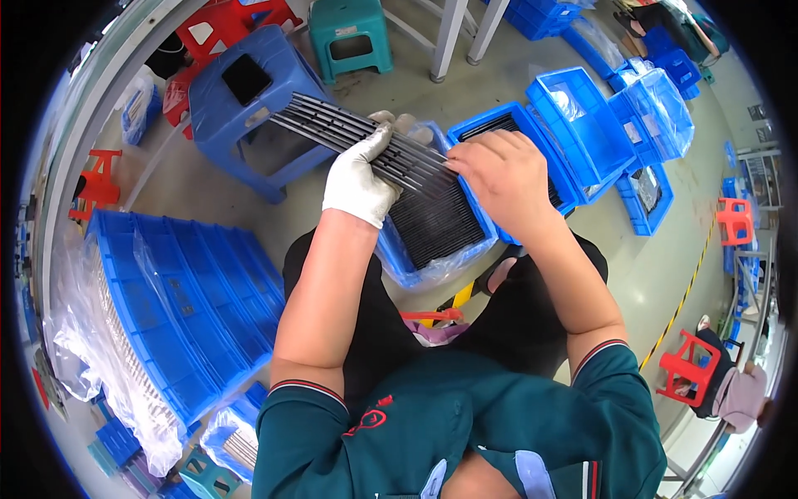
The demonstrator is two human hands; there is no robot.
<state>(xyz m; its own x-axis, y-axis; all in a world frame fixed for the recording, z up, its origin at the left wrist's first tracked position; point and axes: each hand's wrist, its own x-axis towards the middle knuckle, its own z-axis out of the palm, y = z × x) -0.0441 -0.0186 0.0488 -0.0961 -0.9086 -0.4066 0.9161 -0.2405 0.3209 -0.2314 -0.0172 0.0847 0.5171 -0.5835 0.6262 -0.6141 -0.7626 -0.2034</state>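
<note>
My left hand (362, 180), in a white glove, is wrapped round a bundle of thin dark rods (328, 126). The rods are held slanting, their far ends pointing up and left toward a blue stool. At their right end, my bare right hand (505, 176) has thumb and fingers pinched on the rod tips; how many it grips is hidden. Just beneath the bundle stands a blue bin (391, 256) with a clear plastic liner, between my knees. Many similar dark rods (438, 229) lie side by side in it.
Right of it, another blue bin (492, 112) holds dark rods, beside a blue crate (582, 137). A blue stool (287, 62) carries a flat black object (246, 79). Tall stacked blue crates (179, 308) stand at my left. A green stool (345, 35) stands ahead; a person (736, 387) is at far right.
</note>
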